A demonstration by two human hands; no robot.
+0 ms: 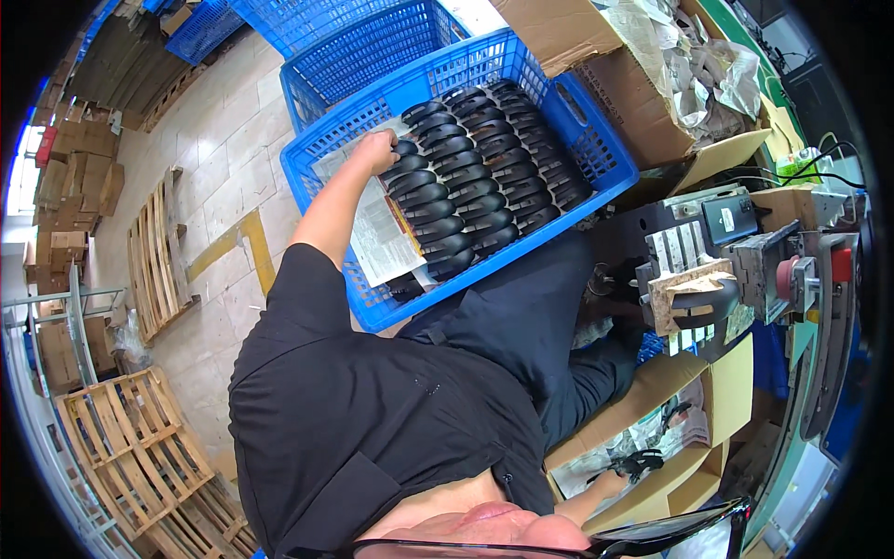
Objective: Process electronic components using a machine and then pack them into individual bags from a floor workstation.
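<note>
A blue plastic basket (372, 315) is packed with rows of glossy black curved plastic parts (461, 172), with printed paper sheets (384, 244) along its left side. At the upper left end of the rows, my left hand (377, 152) is closed, its fingertips on one of the black parts and partly hidden by it. Low on the right, my right hand (610, 484) reaches into an open carton (666, 373) lined with paper. Its fingers are closed on a black plastic part (639, 460). Another black part (677, 415) lies farther up in that carton.
More blue baskets (372, 56) stand behind the full one. A carton of crumpled paper (643, 88) is at the upper right. A machine (689, 238) with a black part on its fixture stands right of my legs. Wooden pallets (140, 438) lie at the left.
</note>
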